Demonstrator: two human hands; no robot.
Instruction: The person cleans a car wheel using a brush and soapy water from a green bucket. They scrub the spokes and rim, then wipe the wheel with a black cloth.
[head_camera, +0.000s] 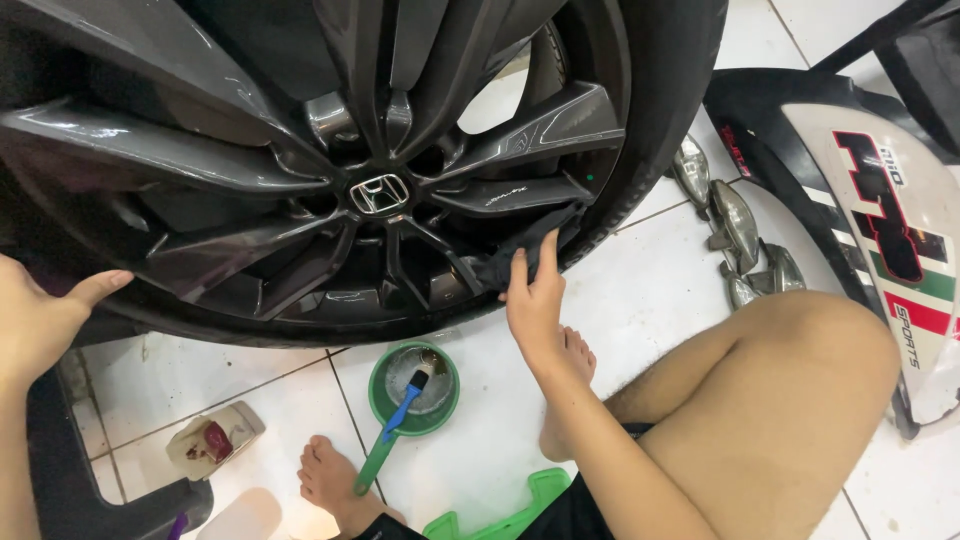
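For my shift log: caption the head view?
Right hand presses dark cloth against alloy wheel; left hand steadies tyre.

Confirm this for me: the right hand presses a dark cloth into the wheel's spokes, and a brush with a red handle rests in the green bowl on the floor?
Not quite. The head view shows the brush has a blue handle, not red. The rest holds: the right hand presses a dark cloth into the wheel spokes, and the brush rests in the green bowl.

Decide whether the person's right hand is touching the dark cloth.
Touching: the head view shows the right hand pressing the dark cloth against the grey alloy wheel.
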